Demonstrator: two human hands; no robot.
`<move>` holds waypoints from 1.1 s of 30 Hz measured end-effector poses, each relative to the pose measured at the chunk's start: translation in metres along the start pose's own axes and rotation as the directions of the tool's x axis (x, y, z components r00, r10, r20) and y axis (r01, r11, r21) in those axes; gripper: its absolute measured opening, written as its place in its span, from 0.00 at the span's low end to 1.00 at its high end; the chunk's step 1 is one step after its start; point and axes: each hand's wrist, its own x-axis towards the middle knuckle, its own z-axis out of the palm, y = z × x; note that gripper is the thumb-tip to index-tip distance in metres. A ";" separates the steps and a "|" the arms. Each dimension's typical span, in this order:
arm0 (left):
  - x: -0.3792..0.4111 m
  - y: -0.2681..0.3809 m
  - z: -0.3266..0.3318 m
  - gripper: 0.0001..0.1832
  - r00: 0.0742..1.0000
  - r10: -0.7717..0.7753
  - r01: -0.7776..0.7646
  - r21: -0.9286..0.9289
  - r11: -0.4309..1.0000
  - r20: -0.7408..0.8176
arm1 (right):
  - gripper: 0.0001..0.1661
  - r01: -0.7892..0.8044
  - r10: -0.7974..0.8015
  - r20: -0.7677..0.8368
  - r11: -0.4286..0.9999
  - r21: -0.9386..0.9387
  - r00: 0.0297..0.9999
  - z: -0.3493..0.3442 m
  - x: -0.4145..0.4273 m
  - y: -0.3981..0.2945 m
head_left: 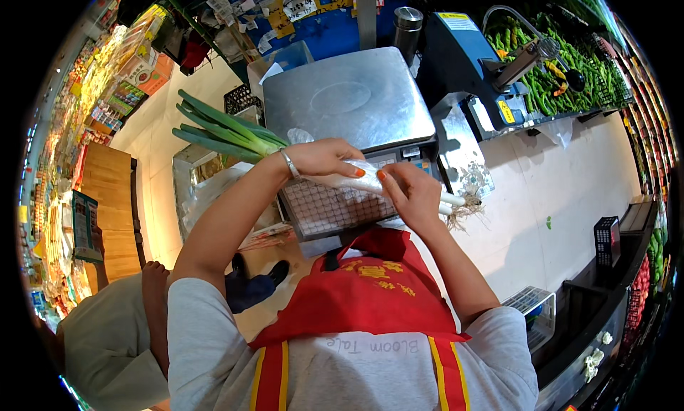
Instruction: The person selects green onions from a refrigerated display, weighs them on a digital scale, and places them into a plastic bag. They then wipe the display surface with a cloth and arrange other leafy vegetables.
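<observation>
A bunch of leeks point(235, 130) lies across the front of a weighing scale, green leaves to the left. Its white root ends point(454, 200) stick out on the right. Clear plastic film point(368, 180) covers its middle. My left hand point(323, 158) grips the bunch through the film near the leaves, thumb on top. Pinching the film beside it is my right hand point(411, 189), fingers curled over the white stalks. Just beyond my hands is the scale's steel pan point(352, 101). Below them shows its keypad point(336, 210).
A blue bag-sealing or taping machine point(465, 63) stands right of the scale, beside a bed of green peppers point(577, 74). A steel canister point(407, 28) is behind the pan. At left, another person point(115, 336) stands close to my elbow, near a wooden counter point(109, 197).
</observation>
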 end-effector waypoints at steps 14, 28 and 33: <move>-0.010 -0.006 0.054 0.12 0.956 0.013 0.131 0.466 0.875 -0.294 | 0.09 -0.600 0.777 0.335 0.068 0.797 0.533 0.036 -0.006 0.126; -0.013 -0.007 0.062 0.12 0.913 -0.033 0.221 0.426 0.877 -0.406 | 0.06 -0.465 0.756 0.524 -0.329 0.822 0.392 0.044 0.013 0.146; -0.013 -0.005 0.062 0.12 0.912 -0.046 0.226 0.404 0.887 -0.408 | 0.07 -0.454 0.719 0.600 -0.429 0.781 0.352 0.043 0.019 0.146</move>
